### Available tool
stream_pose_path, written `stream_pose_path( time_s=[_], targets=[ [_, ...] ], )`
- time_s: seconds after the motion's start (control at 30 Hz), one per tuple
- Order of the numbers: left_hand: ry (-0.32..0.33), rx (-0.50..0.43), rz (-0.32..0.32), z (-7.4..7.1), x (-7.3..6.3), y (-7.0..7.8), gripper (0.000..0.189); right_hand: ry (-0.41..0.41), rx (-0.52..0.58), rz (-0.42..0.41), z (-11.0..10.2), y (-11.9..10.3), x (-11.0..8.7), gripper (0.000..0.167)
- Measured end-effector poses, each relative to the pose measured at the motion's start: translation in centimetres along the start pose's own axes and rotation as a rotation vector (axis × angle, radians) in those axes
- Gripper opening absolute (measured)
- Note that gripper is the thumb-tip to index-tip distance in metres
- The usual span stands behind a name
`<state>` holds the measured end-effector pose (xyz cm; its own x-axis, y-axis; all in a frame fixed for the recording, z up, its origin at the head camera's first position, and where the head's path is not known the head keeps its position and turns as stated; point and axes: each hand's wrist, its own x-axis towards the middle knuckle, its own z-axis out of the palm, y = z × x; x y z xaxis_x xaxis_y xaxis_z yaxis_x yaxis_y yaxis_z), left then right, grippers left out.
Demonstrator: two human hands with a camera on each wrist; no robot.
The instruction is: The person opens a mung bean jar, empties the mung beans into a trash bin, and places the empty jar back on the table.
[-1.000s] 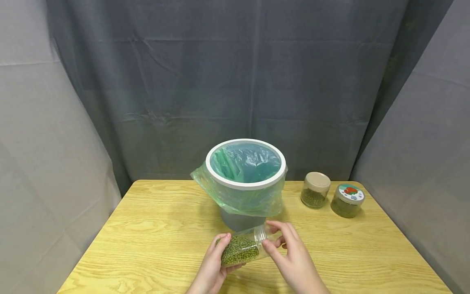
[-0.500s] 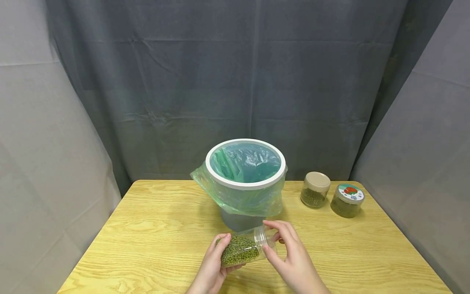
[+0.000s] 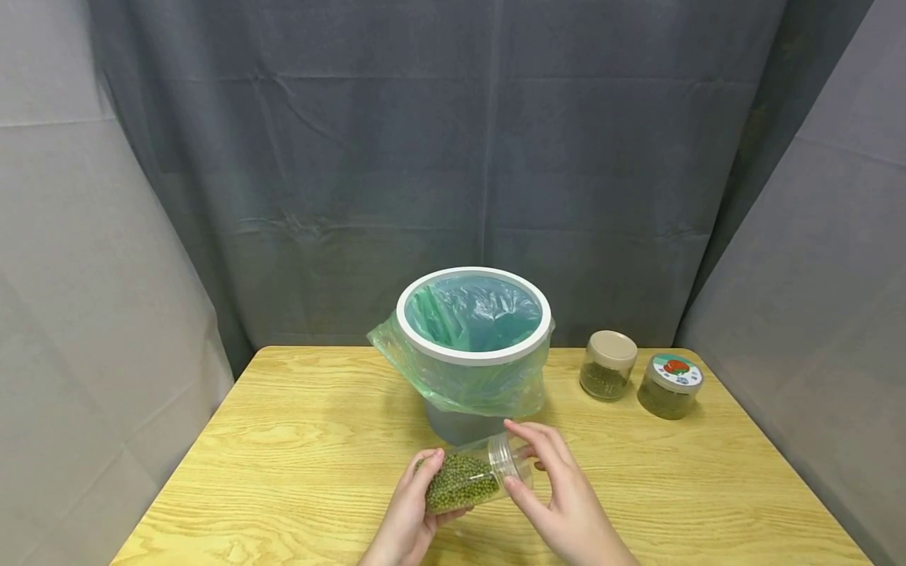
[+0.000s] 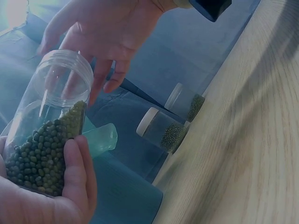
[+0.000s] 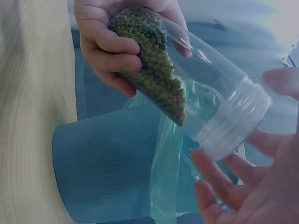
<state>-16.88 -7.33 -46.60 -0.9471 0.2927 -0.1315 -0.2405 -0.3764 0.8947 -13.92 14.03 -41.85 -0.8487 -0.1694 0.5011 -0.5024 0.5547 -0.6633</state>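
Observation:
My left hand (image 3: 410,503) grips a clear jar (image 3: 467,475) of green mung beans (image 3: 460,483) by its body, in front of the bin. The jar is tilted, with its ridged neck (image 5: 233,121) pointing right. Around that neck my right hand (image 3: 566,491) has its fingers spread and loosely bent; in the right wrist view its thumb (image 5: 282,81) stands apart from the jar. Whether any right fingertip touches the neck is hard to tell. In the left wrist view the beans (image 4: 42,158) slope up one side of the jar, below its neck.
Just beyond the hands stands a grey bin (image 3: 463,424) with a white rim (image 3: 474,358) and a green plastic liner (image 3: 396,346). Two lidded jars, one beige-topped (image 3: 609,365) and one with a tomato picture (image 3: 670,385), stand at the back right of the wooden table (image 3: 283,472).
My right hand has shifted slightly left and its fingers have spread a little around the neck. The left hand and the jar stay nearly still.

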Motion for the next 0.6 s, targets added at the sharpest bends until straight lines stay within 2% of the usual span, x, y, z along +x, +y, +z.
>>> stream_pose_path(
  time_s=[0.3,0.6],
  targets=[
    [0.000,0.007,-0.007,0.05,0.02,-0.06,0.029,0.036,-0.010,0.137,0.28,-0.17,0.21,0.050],
    [0.000,0.019,-0.013,0.10,-0.05,-0.04,0.030,0.038,0.008,0.191,0.49,-0.48,0.29,0.044]
  ],
)
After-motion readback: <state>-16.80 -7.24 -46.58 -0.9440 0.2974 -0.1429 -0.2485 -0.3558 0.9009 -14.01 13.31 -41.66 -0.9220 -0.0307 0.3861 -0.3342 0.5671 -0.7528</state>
